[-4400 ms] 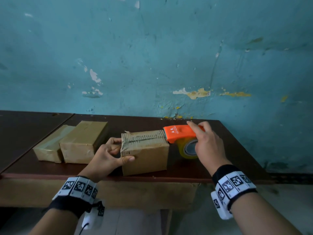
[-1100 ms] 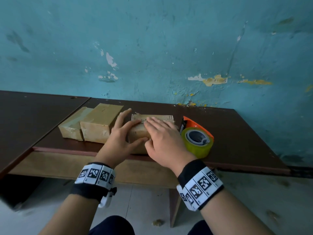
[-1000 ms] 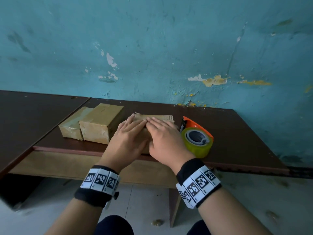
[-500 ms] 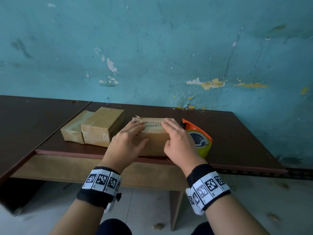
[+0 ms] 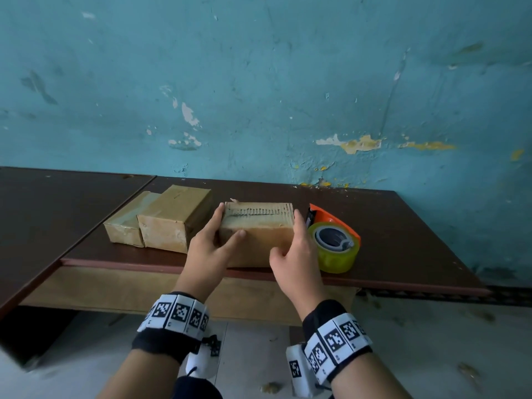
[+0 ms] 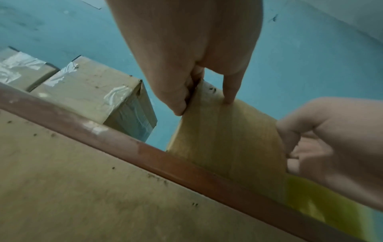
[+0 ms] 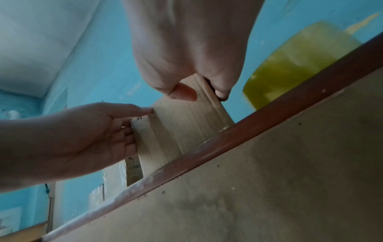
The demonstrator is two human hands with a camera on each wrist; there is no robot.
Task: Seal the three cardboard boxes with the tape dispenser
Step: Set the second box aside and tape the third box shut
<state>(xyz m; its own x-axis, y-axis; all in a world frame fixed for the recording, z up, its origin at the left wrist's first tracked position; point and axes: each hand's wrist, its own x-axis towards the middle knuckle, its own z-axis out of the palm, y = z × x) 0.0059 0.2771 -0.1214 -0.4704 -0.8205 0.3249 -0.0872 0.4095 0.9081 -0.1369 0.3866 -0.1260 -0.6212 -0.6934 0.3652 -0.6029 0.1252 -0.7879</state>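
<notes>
Two hands on near box (image 5: 259, 234) | left hand (image 5: 208, 249) fingers gripping left end | right hand (image 5: 296, 260) fingers gripping right end | tape dispenser (image 5: 334, 240) just right, on tabletop (image 5: 403, 226).

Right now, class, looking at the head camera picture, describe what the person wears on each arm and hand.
Both hands are bare, with no gloves or rings visible. The left hand has a black wristband topped by a ring of white square tiles printed with black coded markers, and a small white device hangs beneath. The right hand has the same black band with marker tiles. The forearms are sleeveless.
</notes>
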